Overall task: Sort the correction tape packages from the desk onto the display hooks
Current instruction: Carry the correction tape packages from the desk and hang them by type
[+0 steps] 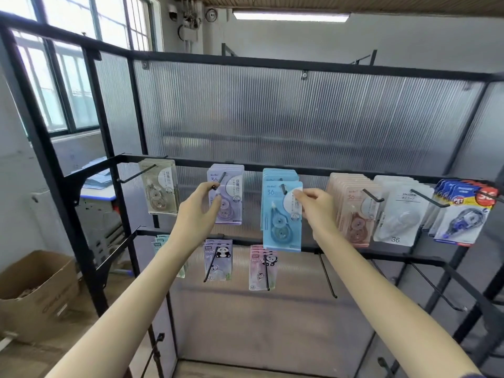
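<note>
My right hand (pixel 313 205) pinches the blue package (pixel 282 216) by its top edge, threading it on the hook (pixel 283 189). Left hand (pixel 201 203) grips the purple hook's tip (pixel 218 184) (steadying, I'd guess; fingers curled).

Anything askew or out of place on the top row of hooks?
One thing: the front blue package hangs lower than the blue stack behind it and is slightly tilted, because the right hand is pinching it at its hook. The left hand pinches the tip of the purple stack's hook. The other stacks hang straight.
</note>
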Demonstrator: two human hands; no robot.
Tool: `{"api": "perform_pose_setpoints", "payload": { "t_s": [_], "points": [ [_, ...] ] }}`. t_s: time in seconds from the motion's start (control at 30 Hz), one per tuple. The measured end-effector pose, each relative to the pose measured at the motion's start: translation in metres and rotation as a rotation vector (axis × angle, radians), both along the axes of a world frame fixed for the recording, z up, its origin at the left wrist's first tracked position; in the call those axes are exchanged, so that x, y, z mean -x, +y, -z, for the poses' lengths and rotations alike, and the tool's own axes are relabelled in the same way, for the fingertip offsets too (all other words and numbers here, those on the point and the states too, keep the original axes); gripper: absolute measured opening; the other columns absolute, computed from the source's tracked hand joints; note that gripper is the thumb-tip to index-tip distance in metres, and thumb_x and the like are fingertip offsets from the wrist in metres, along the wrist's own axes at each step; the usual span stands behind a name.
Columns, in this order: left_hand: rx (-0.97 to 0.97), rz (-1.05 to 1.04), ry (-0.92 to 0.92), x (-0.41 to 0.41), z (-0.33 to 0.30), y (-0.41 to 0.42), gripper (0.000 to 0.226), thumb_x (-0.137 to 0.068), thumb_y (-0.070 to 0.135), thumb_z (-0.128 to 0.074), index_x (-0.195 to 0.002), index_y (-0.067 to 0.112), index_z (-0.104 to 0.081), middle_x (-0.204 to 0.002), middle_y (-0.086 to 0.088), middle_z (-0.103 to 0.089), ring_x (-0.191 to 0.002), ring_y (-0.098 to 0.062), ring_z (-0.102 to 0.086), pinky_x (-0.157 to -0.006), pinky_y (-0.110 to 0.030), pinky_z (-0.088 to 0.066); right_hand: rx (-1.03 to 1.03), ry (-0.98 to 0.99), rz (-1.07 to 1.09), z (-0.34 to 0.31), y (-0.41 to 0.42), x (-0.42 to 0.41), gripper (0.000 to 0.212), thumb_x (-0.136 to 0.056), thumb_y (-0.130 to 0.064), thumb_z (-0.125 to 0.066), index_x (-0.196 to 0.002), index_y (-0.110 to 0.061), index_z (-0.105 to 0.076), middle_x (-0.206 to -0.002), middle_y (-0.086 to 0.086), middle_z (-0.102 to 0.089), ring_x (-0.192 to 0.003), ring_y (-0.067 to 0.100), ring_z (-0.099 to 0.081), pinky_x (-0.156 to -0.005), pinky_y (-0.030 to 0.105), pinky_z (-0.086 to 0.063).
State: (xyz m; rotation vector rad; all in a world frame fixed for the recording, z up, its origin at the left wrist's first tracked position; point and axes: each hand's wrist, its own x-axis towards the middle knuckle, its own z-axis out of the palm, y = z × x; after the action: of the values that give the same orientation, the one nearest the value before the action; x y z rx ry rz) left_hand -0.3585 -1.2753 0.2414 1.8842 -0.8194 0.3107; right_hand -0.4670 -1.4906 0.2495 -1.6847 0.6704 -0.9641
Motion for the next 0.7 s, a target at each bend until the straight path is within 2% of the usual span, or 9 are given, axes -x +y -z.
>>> {"api": "perform_pose_setpoints", "payload": {
  "t_s": [0.17,0.3,0.37,0.4,0.47,0.57,0.63,0.7],
  "points": [
    [0.021,0.0,0.007,0.0,0.002,-0.001,0.036,-0.099,0.021,-0.054,-0.134,0.016,-0.053,-0.132,0.004,-0.059,-0.126,-0.012,-0.051,-0.103,-0.027,-0.038,0.087,0.048,0.143,-0.001,-0.013,-0.032,0.016,-0.09,-0.024,-0.064,-0.098,-0.01,-0.063,-0.096,0.004,-0.068,-0.093,0.021,-0.065,-0.083,0.038,-0.054],
    [0.03,0.004,0.011,0.002,0.003,0.002,0.037,-0.099,0.021,-0.054,-0.136,0.019,-0.052,-0.133,0.009,-0.058,-0.127,-0.007,-0.049,-0.107,-0.028,-0.037,0.07,0.028,0.169,0.01,-0.012,-0.034,0.019,-0.089,-0.025,-0.065,-0.094,-0.013,-0.051,-0.085,-0.005,-0.058,-0.091,0.021,-0.063,-0.081,0.041,-0.053],
    [0.037,-0.01,0.023,0.005,0.007,0.004,0.038,-0.099,0.021,-0.054,-0.137,0.019,-0.051,-0.13,0.013,-0.056,-0.123,-0.004,-0.049,-0.106,-0.025,-0.037,0.078,0.014,0.138,0.023,-0.003,-0.025,0.017,-0.092,-0.024,-0.062,-0.095,-0.013,-0.049,-0.087,-0.005,-0.056,-0.091,0.019,-0.061,-0.077,0.035,-0.052],
    [0.038,-0.022,0.034,0.006,0.011,0.006,0.038,-0.099,0.021,-0.054,-0.137,0.018,-0.051,-0.128,0.013,-0.056,-0.12,-0.004,-0.05,-0.104,-0.025,-0.038,0.103,0.022,0.117,0.032,0.003,-0.019,0.015,-0.093,-0.023,-0.061,-0.095,-0.014,-0.049,-0.089,-0.004,-0.057,-0.089,0.016,-0.06,-0.073,0.027,-0.05],
    [0.006,-0.044,0.043,0.009,0.023,0.012,0.036,-0.098,0.021,-0.055,-0.134,0.019,-0.053,-0.126,0.012,-0.058,-0.116,-0.006,-0.053,-0.099,-0.023,-0.04,0.179,0.068,0.027,0.049,0.019,-0.007,0.01,-0.095,-0.021,-0.058,-0.096,-0.014,-0.052,-0.092,-0.004,-0.058,-0.082,0.005,-0.056,-0.063,0.011,-0.042],
    [-0.101,-0.09,0.052,0.014,0.049,0.025,0.036,-0.098,0.018,-0.056,-0.133,0.018,-0.055,-0.128,0.01,-0.058,-0.117,-0.008,-0.054,-0.09,-0.012,-0.037,0.332,0.233,-0.233,0.073,0.044,-0.005,0.006,-0.094,-0.021,-0.06,-0.097,-0.015,-0.059,-0.092,-0.006,-0.062,-0.08,-0.003,-0.054,-0.065,0.001,-0.039],
    [-0.168,-0.139,0.071,0.016,0.069,0.038,0.038,-0.096,0.017,-0.058,-0.134,0.015,-0.056,-0.132,0.003,-0.06,-0.123,-0.014,-0.054,-0.097,-0.016,-0.036,0.42,0.359,-0.412,0.086,0.062,-0.013,0.01,-0.093,-0.023,-0.06,-0.101,-0.018,-0.062,-0.098,-0.005,-0.066,-0.086,0.004,-0.058,-0.072,0.004,-0.04],
    [-0.239,-0.214,0.124,0.02,0.09,0.056,0.041,-0.095,0.018,-0.06,-0.135,0.013,-0.055,-0.136,-0.001,-0.058,-0.128,-0.017,-0.051,-0.103,-0.021,-0.033,0.598,0.447,-0.567,0.098,0.081,-0.025,0.022,-0.094,-0.025,-0.058,-0.114,-0.018,-0.062,-0.114,-0.002,-0.066,-0.104,0.012,-0.059,-0.088,0.019,-0.042]
  ]
}}
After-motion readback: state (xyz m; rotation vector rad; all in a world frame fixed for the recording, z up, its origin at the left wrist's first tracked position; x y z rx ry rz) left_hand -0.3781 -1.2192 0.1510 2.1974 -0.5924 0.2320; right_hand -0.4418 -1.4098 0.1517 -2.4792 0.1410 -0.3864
